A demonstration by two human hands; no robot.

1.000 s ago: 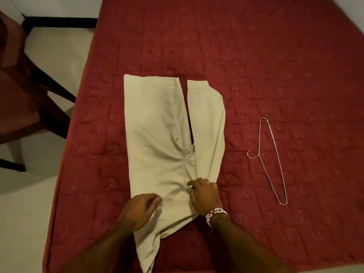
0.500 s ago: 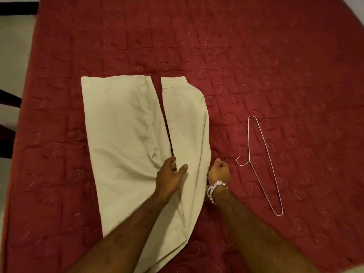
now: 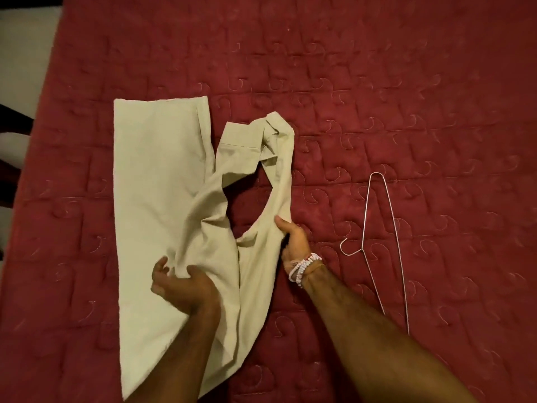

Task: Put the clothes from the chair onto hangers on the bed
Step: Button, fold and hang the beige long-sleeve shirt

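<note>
Beige trousers (image 3: 151, 184) lie on the red quilted bed (image 3: 348, 82). The left leg lies flat; the right leg is lifted and bunched, leaving a gap through which the bed shows. My left hand (image 3: 181, 286) grips the cloth near the crotch. My right hand (image 3: 293, 237), with a beaded bracelet at the wrist, pinches the outer edge of the right leg. A thin wire hanger (image 3: 386, 242) lies flat on the bed to the right of my right hand, hook pointing left, apart from the trousers.
The bed's left edge meets pale floor (image 3: 26, 53) at the upper left. A dark part of the chair (image 3: 11, 175) shows at the far left edge. Bare bedspread stretches behind and to the right of the hanger.
Both hands have taken hold of the right trouser leg and pulled it up off the bed, so it now bunches and gapes. The hanger has not moved.
</note>
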